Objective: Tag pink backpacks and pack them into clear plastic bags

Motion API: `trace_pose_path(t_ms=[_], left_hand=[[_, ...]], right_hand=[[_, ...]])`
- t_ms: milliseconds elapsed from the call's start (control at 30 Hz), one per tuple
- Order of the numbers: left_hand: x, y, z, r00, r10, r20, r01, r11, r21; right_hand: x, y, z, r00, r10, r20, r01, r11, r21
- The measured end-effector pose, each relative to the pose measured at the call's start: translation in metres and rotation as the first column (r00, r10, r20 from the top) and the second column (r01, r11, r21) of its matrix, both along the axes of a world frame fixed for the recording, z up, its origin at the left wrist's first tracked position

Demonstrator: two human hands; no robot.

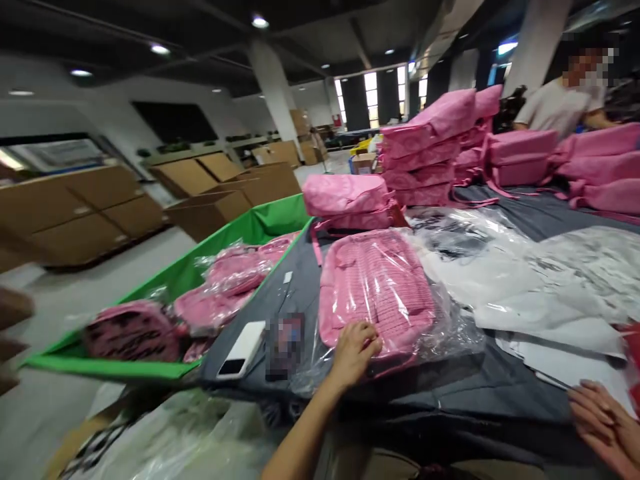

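A pink backpack (380,283) with a ribbed surface lies in a clear plastic bag (455,327) on the dark table. My left hand (356,350) is at its near edge, with fingers curled on the plastic film; the fingertips are partly hidden. Far to the right, my right hand (603,420) is over the table's front edge, fingers stretched out and holding nothing. White sheets (555,327) lie just beyond that hand. Behind the bagged backpack sit more pink backpacks (347,197), not in plastic.
On the left stands a green-sided bin (165,273) with several bagged pink bags. A white phone-like device (243,350) lies near the table's left edge. Tall stacks of pink backpacks (425,150) rise at the back. A person (560,110) stands behind the table; cardboard boxes (75,213) line the floor.
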State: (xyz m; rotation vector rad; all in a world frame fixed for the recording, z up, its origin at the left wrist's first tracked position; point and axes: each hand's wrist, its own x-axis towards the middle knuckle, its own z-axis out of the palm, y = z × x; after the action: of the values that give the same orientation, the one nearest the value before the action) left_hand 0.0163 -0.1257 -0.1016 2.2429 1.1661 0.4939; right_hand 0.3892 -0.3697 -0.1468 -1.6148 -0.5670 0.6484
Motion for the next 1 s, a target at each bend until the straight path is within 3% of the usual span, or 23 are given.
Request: trace_pose_path(t_ms=[67,100,133,167,233,300,333,400,467,533,600,667,733,800,833,933,1000], left_hand=[[0.001,-0.001,0.0,1.0,0.004,-0.005,-0.004,1.0,0.0],[0.002,-0.001,0.0,1.0,0.006,-0.007,-0.006,1.0,0.001],[0.002,-0.001,0.0,1.0,0.009,-0.007,-0.009,1.0,0.002],[0.002,-0.001,0.0,1.0,0.013,-0.004,-0.013,1.0,0.001],[0.003,-0.002,0.0,1.0,0.02,0.009,-0.02,1.0,-0.001],[0.004,-0.002,0.0,0.999,0.028,0.026,-0.028,1.0,0.004],[0.004,-0.002,-0.001,0.999,0.033,0.03,-0.033,0.999,0.008],[0.005,-0.002,-0.001,0.999,0.041,0.036,-0.041,0.999,0.019],[0.005,-0.001,-0.002,0.999,0.036,0.041,-0.037,0.999,0.026],[0.005,-0.001,-0.003,0.999,0.019,0.045,-0.02,0.999,0.033],[0.004,0.0,-0.003,0.999,0.006,0.043,-0.008,0.999,0.033],[0.003,0.0,-0.003,0.999,0.003,0.044,-0.005,1.0,0.029],[0.003,-0.001,-0.002,0.999,0.005,0.05,-0.006,1.0,0.025],[0.004,-0.001,-0.002,0.999,0.003,0.054,-0.004,1.0,0.03],[0.004,-0.001,-0.002,0.999,0.002,0.051,-0.004,0.999,0.034],[0.006,-0.001,-0.001,0.999,0.0,0.035,-0.001,0.999,0.039],[0.002,-0.001,0.002,0.998,-0.032,0.047,0.03,0.999,0.038]], right_hand=[[-0.029,0.038,0.025,0.976,0.17,-0.138,-0.16,0.984,0.079],[-0.043,0.057,0.042,0.945,0.306,-0.116,-0.296,0.951,0.093],[-0.056,0.079,0.059,0.897,0.442,-0.027,-0.439,0.895,0.077],[-0.067,0.101,0.077,0.789,0.608,0.087,-0.61,0.792,0.006],[-0.087,0.147,0.108,0.411,0.87,0.271,-0.861,0.469,-0.198],[-0.106,0.19,0.127,0.038,0.946,0.322,-0.904,0.17,-0.393],[-0.114,0.209,0.131,-0.114,0.931,0.346,-0.871,0.073,-0.486],[-0.13,0.241,0.128,-0.315,0.875,0.368,-0.774,-0.012,-0.633],[-0.139,0.263,0.115,-0.39,0.847,0.361,-0.693,-0.011,-0.721],[-0.142,0.277,0.102,-0.368,0.858,0.358,-0.659,0.031,-0.752],[-0.136,0.284,0.094,-0.313,0.867,0.388,-0.623,0.121,-0.773],[-0.126,0.283,0.092,-0.242,0.858,0.452,-0.581,0.245,-0.776],[-0.115,0.272,0.092,-0.176,0.827,0.534,-0.527,0.379,-0.761],[-0.109,0.25,0.086,-0.161,0.76,0.629,-0.534,0.469,-0.703],[-0.108,0.237,0.079,-0.189,0.701,0.687,-0.58,0.485,-0.654],[-0.109,0.203,0.048,-0.326,0.405,0.854,-0.736,0.459,-0.498],[-0.111,0.19,0.026,-0.39,0.22,0.894,-0.748,0.49,-0.447]])
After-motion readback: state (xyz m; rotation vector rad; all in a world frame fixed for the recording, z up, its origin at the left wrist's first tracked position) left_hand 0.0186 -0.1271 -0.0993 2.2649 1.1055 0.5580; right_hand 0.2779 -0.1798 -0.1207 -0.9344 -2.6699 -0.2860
